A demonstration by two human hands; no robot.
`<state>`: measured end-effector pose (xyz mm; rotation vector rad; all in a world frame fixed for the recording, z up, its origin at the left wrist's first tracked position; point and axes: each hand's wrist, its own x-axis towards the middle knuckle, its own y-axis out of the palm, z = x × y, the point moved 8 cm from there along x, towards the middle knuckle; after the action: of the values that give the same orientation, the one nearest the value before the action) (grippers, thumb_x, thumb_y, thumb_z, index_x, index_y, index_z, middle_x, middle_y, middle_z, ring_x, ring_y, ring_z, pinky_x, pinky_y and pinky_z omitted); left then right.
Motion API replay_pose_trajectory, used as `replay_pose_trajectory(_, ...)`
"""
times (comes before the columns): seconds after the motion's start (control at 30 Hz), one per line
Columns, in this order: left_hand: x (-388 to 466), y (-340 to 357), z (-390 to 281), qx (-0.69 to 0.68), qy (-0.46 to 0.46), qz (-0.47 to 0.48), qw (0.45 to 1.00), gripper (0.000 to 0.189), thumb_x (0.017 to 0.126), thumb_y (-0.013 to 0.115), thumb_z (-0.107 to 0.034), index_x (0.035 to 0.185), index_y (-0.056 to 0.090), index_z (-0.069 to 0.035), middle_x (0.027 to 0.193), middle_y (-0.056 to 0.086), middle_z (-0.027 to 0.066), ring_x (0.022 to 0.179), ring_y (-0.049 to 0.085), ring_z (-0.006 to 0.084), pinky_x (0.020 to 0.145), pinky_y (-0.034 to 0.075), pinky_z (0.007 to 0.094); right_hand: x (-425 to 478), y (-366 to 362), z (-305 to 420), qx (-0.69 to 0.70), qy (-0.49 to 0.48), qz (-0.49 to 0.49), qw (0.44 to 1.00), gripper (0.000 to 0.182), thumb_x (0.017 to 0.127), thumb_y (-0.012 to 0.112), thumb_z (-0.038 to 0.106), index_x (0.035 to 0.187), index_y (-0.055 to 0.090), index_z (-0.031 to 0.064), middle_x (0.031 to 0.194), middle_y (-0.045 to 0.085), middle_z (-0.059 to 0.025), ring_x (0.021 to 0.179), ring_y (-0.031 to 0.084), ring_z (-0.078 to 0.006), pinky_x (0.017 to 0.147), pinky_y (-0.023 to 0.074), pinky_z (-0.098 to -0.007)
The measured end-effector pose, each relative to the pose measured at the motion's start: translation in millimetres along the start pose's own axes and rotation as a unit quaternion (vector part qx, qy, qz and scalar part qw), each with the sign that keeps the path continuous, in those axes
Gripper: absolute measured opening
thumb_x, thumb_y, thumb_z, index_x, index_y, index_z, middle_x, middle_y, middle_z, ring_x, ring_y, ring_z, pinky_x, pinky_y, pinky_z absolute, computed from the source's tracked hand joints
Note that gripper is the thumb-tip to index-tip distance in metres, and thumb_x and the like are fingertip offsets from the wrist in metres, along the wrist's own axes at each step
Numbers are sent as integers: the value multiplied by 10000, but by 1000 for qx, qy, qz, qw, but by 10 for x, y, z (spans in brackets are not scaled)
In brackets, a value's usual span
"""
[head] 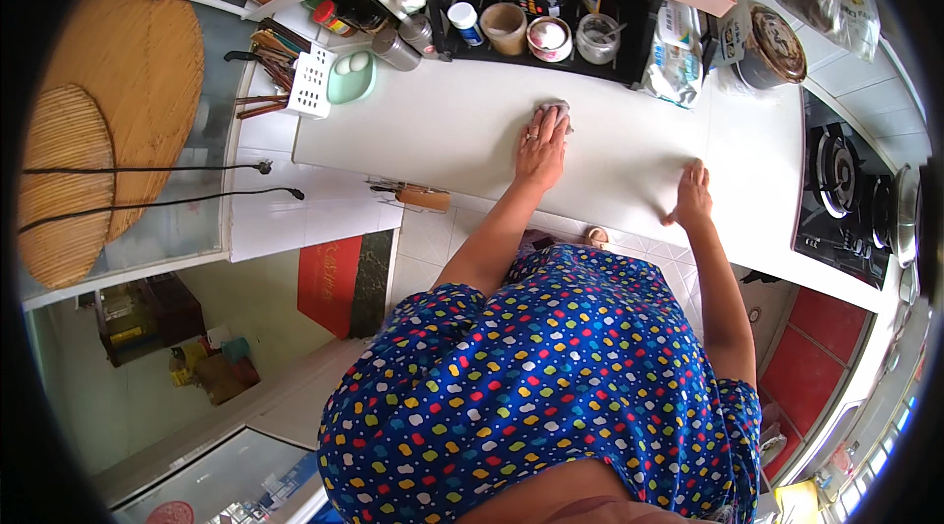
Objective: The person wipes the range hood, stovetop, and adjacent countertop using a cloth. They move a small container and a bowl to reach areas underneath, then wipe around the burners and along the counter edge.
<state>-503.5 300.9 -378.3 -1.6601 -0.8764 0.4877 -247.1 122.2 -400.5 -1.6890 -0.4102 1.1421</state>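
My left hand (543, 148) presses a crumpled grey cloth (558, 109) against the white countertop (442, 133), with the cloth bunched under and beyond the fingertips. A ring is on one finger. To the right, near the counter's front edge, my right hand (692, 196) rests on the surface with its thumb apart from the fingers, holding nothing.
A black rack holds bottles and jars along the back, with a white jar (549, 37) on its lower shelf. At left stand a green dish (352, 78) of eggs and a white chopstick basket (310, 81). A gas stove (841, 177) is at right.
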Motion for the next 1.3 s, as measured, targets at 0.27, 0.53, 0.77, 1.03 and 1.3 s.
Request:
replay_pose_trajectory(0.27, 343, -366, 1947, 81, -112, -48, 989, 495, 923, 602, -171, 1410, 508, -179, 1515, 391, 50, 1283, 442, 344, 1061, 413, 433, -276, -208, 1241, 83, -113, -110, 984, 1200, 537, 929, 378, 1501, 319, 6, 1599, 217, -207, 1490, 180, -391, 1193, 255, -485)
replay_pose_trajectory(0.53, 646, -1252, 1717, 26, 18, -206, 978, 593, 818, 584, 61, 1381, 512, -109, 1481, 414, 43, 1174, 477, 351, 969, 483, 410, -182, -259, 2074, 59, -65, -51, 995, 1363, 392, 987, 316, 1486, 254, -34, 1573, 201, -219, 1483, 187, -384, 1146, 381, -430)
replay_pose_trajectory(0.77, 805, -841, 1905, 64, -25, -151, 986, 556, 892, 554, 7, 1429, 412, -16, 1506, 380, 133, 1213, 504, 358, 973, 507, 410, -210, -299, 2100, 14, -40, -26, 999, 1355, 379, 991, 312, 1466, 272, -56, 1568, 203, -223, 1467, 229, -385, 1077, 474, -404)
replay_pose_trajectory(1.03, 504, -1194, 1807, -63, -6, -201, 978, 610, 829, 591, 76, 1413, 434, -10, 1495, 408, 154, 1224, 462, 371, 1048, 388, 444, -171, -254, 2028, 10, -36, -16, 999, 1401, 374, 993, 319, 1490, 233, -58, 1575, 203, -235, 1474, 226, -387, 1095, 448, -404)
replay_pose_trajectory(1.3, 1053, -1687, 1967, 15, -36, -255, 966, 585, 813, 633, 56, 1373, 500, -53, 1483, 434, 86, 1241, 432, 376, 1047, 397, 418, -180, -316, 2041, 3, -51, -24, 998, 1370, 367, 993, 321, 1463, 275, -78, 1560, 208, -235, 1460, 242, -398, 1048, 497, -401)
